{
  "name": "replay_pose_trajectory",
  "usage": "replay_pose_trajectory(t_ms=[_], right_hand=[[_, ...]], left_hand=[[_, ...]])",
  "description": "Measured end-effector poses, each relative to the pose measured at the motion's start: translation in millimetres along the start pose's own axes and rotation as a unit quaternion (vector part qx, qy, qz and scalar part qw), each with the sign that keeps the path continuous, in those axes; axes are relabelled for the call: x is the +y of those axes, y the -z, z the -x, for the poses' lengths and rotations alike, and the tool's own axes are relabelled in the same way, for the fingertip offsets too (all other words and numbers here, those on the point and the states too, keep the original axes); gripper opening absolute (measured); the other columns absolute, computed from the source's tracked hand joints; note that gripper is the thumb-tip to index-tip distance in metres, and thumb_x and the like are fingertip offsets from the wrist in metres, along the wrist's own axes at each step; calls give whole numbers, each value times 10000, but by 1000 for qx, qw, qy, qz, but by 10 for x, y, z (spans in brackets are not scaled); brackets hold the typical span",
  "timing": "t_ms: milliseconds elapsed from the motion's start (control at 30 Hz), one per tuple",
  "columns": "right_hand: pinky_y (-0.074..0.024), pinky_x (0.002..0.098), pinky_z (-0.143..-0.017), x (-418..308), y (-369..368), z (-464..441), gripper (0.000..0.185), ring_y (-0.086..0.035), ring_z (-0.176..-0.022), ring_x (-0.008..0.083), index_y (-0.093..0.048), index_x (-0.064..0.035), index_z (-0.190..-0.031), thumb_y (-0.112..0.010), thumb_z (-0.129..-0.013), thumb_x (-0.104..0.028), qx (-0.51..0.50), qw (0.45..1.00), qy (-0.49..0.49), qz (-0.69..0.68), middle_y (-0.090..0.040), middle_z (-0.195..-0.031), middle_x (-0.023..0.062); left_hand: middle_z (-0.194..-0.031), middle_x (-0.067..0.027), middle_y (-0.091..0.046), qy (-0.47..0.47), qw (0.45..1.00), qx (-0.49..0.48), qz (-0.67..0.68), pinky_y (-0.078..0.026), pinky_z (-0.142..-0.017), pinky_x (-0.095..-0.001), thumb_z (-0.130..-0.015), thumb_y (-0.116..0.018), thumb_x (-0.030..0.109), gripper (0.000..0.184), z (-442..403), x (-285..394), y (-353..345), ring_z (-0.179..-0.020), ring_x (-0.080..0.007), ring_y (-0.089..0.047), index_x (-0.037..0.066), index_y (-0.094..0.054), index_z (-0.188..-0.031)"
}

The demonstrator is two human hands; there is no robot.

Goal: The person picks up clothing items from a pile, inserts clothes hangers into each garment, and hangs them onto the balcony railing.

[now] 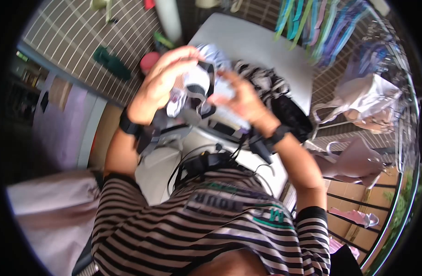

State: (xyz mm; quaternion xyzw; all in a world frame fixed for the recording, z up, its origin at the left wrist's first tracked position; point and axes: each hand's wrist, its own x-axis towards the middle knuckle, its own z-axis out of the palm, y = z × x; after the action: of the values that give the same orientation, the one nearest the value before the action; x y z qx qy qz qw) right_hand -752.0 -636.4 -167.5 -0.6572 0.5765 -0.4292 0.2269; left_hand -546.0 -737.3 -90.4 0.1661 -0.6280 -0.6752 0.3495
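Note:
My left hand [158, 85] is raised, its fingers curved together over a bundled white, grey and black item [197, 85], which looks like fabric. Motion blur hides its exact kind. To the right of the bundle is my right hand [241, 99], fingers spread, with no object visible in it. A light blue cloth [214, 56] lies just behind the bundle. Beyond my right hand lie a black-and-white patterned cloth [264, 80] and a black cloth [291, 115]. Both wrists wear black bands.
A grey-topped surface [261, 41] stands ahead against a tiled wall [128, 27]. Colourful strips [307, 27] hang at the upper right. White clothing [367, 96] and a pinkish garment [358, 161] hang beside a railing. Black cables [174, 172] lie near my waist.

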Motion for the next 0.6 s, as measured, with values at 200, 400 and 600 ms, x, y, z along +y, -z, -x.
replay_pose_trajectory(t_ms=[200, 400, 600], right_hand=[[-511, 337, -684, 278, 81, 136, 216, -667, -718, 215, -681, -11, -952, -721, -783, -140, -45, 995, -89, 31, -671, -792, 189], [-517, 367, -705, 268, 869, 505, 176, -662, -773, 344, -696, -23, -922, -648, -798, -139, 1, 984, -149, 98, -666, -814, 192], [-531, 382, -738, -41, 1280, 431, 210, -664, -809, 352, -699, -16, -948, -651, -759, -93, 79, 969, -82, 219, -675, -863, 198]], left_hand=[[-876, -49, -581, -59, 971, 16, -229, -400, -778, -252, -875, -500, 143, 202, -21, 238, -107, -840, -129, -537, -23, -589, -948], [-848, -180, -625, -86, 839, 52, -535, -471, -698, -412, -795, -487, 10, 186, 142, 39, 246, -781, -363, -613, -12, -609, -934], [-899, -186, -639, -95, 786, -29, -611, -478, -775, -435, -832, -530, 25, 152, 235, -341, 365, -857, -374, -603, 0, -647, -928]])
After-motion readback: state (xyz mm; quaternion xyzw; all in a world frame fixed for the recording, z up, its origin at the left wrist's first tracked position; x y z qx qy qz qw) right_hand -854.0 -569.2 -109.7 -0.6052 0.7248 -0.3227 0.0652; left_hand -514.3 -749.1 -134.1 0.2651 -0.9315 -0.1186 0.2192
